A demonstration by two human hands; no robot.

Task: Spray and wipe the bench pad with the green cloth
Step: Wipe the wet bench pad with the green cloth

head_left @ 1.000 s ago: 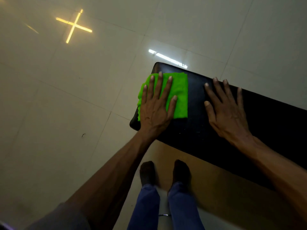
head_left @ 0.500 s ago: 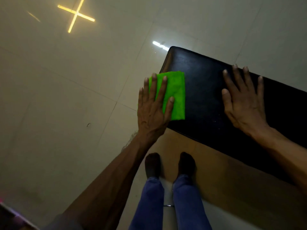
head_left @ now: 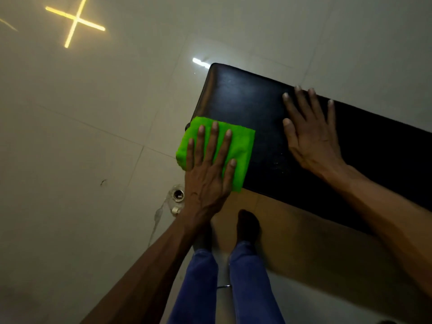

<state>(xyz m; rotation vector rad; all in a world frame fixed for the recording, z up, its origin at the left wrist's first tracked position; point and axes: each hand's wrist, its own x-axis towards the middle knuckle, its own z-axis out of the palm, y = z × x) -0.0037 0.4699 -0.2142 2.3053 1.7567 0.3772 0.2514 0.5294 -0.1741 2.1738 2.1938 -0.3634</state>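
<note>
Slid to the pad's near corner: one green cloth (head_left: 242,146) under left hand (head_left: 208,181).

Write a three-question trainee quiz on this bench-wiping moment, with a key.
1. True or false: the green cloth lies at the near left corner of the bench pad.
2. Which hand presses the cloth? A) left hand B) right hand C) both
3. Fill in: the right hand rests flat on the bare ____ with fingers spread.

Key
1. True. The cloth overhangs the pad's left edge at that corner.
2. A. The left hand lies palm down on the cloth, fingers spread; the right hand touches only the pad.
3. Pad. It holds nothing.
</note>
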